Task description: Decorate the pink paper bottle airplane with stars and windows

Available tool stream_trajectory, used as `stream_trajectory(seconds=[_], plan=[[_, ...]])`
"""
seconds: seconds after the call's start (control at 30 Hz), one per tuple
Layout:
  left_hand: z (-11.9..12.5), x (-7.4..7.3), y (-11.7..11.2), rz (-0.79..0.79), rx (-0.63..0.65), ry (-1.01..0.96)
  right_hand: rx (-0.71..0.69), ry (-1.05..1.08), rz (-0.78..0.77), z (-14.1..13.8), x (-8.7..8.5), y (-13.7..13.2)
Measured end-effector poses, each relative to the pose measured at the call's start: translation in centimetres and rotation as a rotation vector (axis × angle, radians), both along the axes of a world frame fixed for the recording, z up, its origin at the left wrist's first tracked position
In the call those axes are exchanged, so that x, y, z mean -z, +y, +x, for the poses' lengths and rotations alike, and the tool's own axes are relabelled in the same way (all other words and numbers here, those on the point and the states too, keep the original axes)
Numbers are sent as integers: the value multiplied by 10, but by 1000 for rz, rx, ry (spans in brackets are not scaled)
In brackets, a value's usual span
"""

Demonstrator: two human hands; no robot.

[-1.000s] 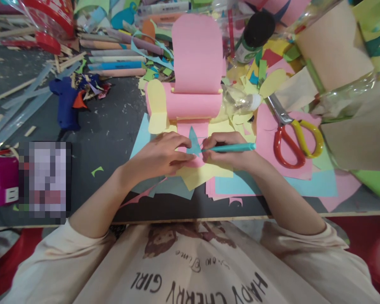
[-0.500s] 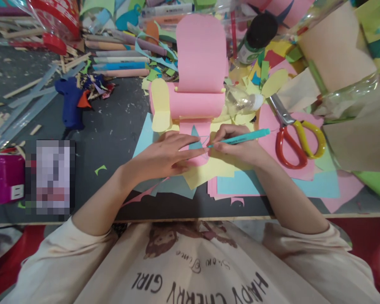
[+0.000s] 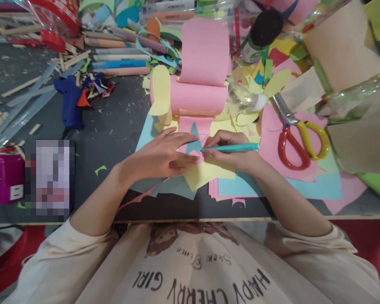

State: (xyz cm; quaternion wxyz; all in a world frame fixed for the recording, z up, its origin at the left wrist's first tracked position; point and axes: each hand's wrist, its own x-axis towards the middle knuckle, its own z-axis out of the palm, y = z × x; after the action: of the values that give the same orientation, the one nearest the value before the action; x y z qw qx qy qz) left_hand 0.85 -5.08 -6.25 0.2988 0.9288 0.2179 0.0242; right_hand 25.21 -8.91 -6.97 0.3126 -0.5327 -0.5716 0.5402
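Note:
My right hand (image 3: 229,147) grips a teal marker (image 3: 239,147), its tip down at a star shape (image 3: 194,139) on a pink paper strip (image 3: 186,122). Part of the star is filled teal; its right point shows only an outline. Lying across the left of the strip, my left hand (image 3: 164,154) has its fingers stretched out beside the star. The strip runs up to a pink rolled paper piece (image 3: 199,99) with a yellow oval flap (image 3: 160,90) on its left. Above stands a curved pink paper piece (image 3: 205,50).
Scissors (image 3: 300,139) with red and yellow handles lie to the right on pink paper. A blue glue gun (image 3: 71,101) and a phone-like blurred object (image 3: 52,177) are at left. Markers (image 3: 122,64), a dark-capped jar (image 3: 262,33) and paper scraps crowd the back.
The marker has swung flatter, and its tip has shifted left and slightly down along the star. My left fingers have drawn back a little to the left.

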Motion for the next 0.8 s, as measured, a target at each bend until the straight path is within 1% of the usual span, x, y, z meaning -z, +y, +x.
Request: stream_trajectory(seconds=[0.13, 0.2, 0.3, 0.43, 0.5, 0.57, 0.7, 0.8], plan=[[1, -3, 1, -13, -4, 20, -29, -9, -28, -1, 0, 0], [1, -3, 2, -11, 4, 9, -30, -31, -9, -2, -1, -1], [0, 0, 2, 9, 17, -48, -29, -58, 29, -2, -3, -2], [-2, 7, 2, 33, 17, -109, -60, -53, 0, -4, -9, -2], [-2, 8, 2, 32, 8, -122, -59, -69, 19, -5, -10, -2], [-3, 8, 2, 27, 4, -121, -58, -79, 48, -5, -11, -1], [-2, 6, 2, 25, 9, -93, -107, -58, 74, -4, -10, -1], [-1, 5, 2, 17, 5, -75, -86, -71, 93, -3, -9, -1]])
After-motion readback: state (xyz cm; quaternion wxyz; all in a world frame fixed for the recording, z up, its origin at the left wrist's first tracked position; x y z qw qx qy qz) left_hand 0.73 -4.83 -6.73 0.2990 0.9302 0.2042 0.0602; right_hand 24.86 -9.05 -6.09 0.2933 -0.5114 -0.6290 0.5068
